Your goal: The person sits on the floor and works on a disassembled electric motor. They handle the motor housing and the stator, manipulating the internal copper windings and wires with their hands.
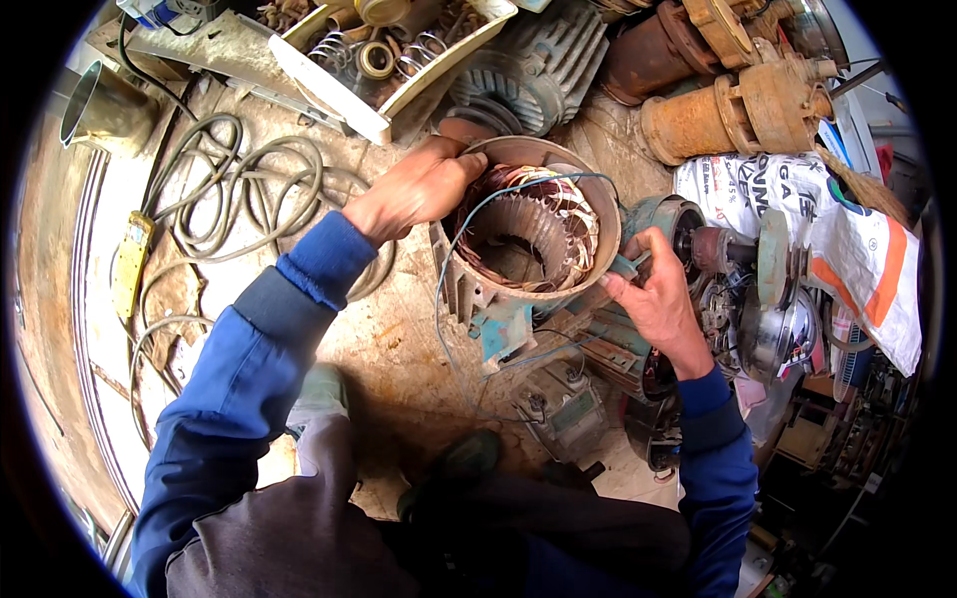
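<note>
An open motor stator (533,224) lies on the dusty floor, a round rusty-brown housing with copper windings around its bore. My left hand (419,189) rests on its upper left rim, fingers curled over the edge onto the windings. My right hand (653,289) grips the housing's right rim, fingers closed on a teal-painted part of it. A thin blue wire (449,269) loops from the windings down past the housing's teal foot (503,334). Both sleeves are blue.
A white tray (399,60) of springs and metal parts stands at the top. Rusty pump bodies (743,110) lie top right, a printed white sack (847,229) at right. Coiled grey cable (239,189) and a yellow socket block (132,261) lie left. Motor parts (768,299) crowd the right.
</note>
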The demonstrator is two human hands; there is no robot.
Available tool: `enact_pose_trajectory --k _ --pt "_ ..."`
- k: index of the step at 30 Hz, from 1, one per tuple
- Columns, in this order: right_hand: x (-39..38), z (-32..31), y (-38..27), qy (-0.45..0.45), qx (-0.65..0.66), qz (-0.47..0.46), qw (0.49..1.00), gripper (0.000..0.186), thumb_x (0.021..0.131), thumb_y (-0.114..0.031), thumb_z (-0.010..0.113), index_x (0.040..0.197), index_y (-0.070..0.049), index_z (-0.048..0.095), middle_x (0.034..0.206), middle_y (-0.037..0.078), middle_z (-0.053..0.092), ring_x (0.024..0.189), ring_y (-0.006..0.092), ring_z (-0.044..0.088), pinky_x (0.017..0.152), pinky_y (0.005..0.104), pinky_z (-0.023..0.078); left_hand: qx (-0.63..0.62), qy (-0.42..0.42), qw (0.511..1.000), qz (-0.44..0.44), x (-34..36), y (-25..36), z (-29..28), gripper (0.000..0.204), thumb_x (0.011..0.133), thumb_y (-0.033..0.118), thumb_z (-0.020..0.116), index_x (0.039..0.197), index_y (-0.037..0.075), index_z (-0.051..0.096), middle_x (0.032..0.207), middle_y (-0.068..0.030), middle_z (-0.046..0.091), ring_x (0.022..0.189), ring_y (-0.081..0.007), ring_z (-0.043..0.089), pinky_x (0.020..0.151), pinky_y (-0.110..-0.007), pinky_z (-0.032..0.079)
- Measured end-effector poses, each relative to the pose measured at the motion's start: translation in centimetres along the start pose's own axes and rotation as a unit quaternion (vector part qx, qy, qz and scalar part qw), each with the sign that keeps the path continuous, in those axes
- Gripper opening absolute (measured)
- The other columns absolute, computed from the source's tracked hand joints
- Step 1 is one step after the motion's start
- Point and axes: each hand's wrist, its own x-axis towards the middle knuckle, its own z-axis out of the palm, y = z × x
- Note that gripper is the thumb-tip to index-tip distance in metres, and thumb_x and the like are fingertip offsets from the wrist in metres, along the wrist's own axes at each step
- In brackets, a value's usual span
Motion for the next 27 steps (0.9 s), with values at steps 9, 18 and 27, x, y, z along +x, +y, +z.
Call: enact_pose_trajectory --k 9,18,27 --pt "-1.9 1.2 -0.2 0.022 -0.077 -0.042 0.996 0.043 0.086 -0.014 0.086 0.109 0.0 0.052 0.096 0.017 0.067 0.09 0.0261 0.066 0.081 0.0419 0.053 0.038 -0.006 0.999 0.017 -2.4 -1.4 0.2 0.036 0.112 0.024 0.051 0.119 -0.007 0.068 0.09 -0.003 0.07 0.083 -0.011 0.058 0.074 -0.032 0.049" --pt "-4.3 2.1 2.0 0.008 -0.065 -0.082 0.994 0.046 0.081 -0.005 0.084 0.112 0.001 0.05 0.1 0.021 0.065 0.092 0.0391 0.066 0.083 0.0449 0.054 0.074 0.079 0.993 0.038 -5.8 -1.0 2.1 0.026 0.107 0.02 0.056 0.105 -0.005 0.065 0.083 -0.0314 0.068 0.086 -0.0515 0.07 0.074 -0.054 0.052" --pt "-5.6 2.7 3.5 -0.015 -0.067 -0.152 0.986 0.057 0.075 -0.002 0.088 0.114 0.001 0.047 0.106 0.023 0.062 0.094 0.0428 0.065 0.083 0.047 0.053 0.026 0.126 0.99 0.058 -8.7 -1.9 3.7 0.033 0.108 0.011 0.055 0.137 -0.004 0.062 0.089 -0.0211 0.072 0.083 -0.0316 0.073 0.077 -0.04 0.056"
